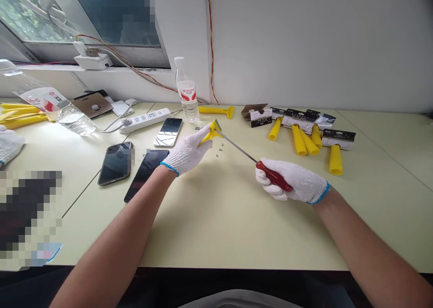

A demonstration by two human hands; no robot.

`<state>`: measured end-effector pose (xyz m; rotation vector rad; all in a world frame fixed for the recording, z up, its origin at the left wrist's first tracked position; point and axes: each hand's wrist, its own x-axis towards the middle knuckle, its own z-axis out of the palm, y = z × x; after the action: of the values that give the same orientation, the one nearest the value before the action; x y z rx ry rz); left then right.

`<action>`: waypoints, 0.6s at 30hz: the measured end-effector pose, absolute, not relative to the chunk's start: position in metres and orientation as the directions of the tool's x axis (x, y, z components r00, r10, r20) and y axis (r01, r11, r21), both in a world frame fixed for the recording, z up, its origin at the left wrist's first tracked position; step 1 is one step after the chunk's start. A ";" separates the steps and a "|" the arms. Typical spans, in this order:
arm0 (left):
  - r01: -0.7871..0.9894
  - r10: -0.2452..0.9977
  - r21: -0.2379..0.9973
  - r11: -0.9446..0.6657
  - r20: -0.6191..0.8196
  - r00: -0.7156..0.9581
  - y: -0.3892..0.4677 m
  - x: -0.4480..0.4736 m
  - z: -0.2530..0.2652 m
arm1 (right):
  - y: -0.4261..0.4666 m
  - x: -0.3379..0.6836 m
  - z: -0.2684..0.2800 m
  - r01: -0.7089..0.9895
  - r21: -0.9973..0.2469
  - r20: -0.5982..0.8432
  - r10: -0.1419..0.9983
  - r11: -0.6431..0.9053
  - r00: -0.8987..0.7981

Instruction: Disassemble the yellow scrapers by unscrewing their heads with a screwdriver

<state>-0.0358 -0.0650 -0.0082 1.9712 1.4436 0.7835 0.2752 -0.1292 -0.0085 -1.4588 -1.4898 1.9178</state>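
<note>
My left hand (190, 152), in a white knit glove with a blue cuff, is closed around a yellow scraper (213, 130). The scraper's wide head points away from me, and the glove hides most of its handle. In my right hand (291, 179), gloved the same way, is a screwdriver (274, 176) with a red handle. Its long metal shaft reaches up and left, and the tip meets the scraper's head or lies just in front of it; I cannot tell which. Several small metal screws (221, 149) lie on the table beside my left hand.
Three phones (116, 163) lie left of my left hand. Behind them are a power strip (146, 120) and an upright water bottle (187, 91). Another yellow scraper (216, 111) lies at the back. Packaged yellow scrapers (299, 139) are at right. A second bottle (57, 103) and another person's gloved hand (10, 144) are left.
</note>
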 end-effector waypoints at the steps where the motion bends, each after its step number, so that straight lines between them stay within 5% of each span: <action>1: 0.625 0.962 0.738 -0.253 0.123 0.244 -0.065 -0.036 -0.009 | -0.129 0.275 -0.008 0.340 -0.855 -0.512 0.739 -0.391 -0.438; 5: 0.614 0.961 0.745 -0.260 0.139 0.238 -0.063 -0.038 -0.010 | -0.133 0.264 -0.009 0.604 -0.796 -0.195 0.965 -0.050 -0.177; 8: 0.624 0.960 0.734 -0.269 0.149 0.238 -0.063 -0.040 -0.009 | -0.135 0.259 -0.012 0.778 -0.620 0.159 0.987 0.101 -0.001; 9: 0.630 0.960 0.728 -0.271 0.152 0.237 -0.063 -0.040 -0.008 | -0.135 0.260 -0.012 0.771 -0.630 0.144 0.990 0.093 -0.002; 11: 0.642 0.959 0.715 -0.275 0.154 0.239 -0.063 -0.040 -0.008 | -0.134 0.265 -0.012 0.599 -0.800 -0.135 0.986 -0.049 -0.099; 14: 0.652 0.959 0.708 -0.272 0.145 0.243 -0.063 -0.040 -0.009 | -0.131 0.274 -0.010 0.284 -0.876 -0.477 0.791 -0.390 -0.384; 16: 0.662 0.962 0.702 -0.262 0.135 0.238 -0.063 -0.039 -0.010 | -0.130 0.276 -0.009 0.319 -0.870 -0.485 0.768 -0.376 -0.417; 18: 0.672 0.964 0.696 -0.253 0.126 0.232 -0.063 -0.039 -0.011 | -0.131 0.273 -0.010 0.531 -0.835 -0.325 0.908 -0.145 -0.263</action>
<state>-0.0393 -0.0632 -0.0108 2.0044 1.4963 0.7575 0.2730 -0.1311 -0.0099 -1.6164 -1.7549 1.3783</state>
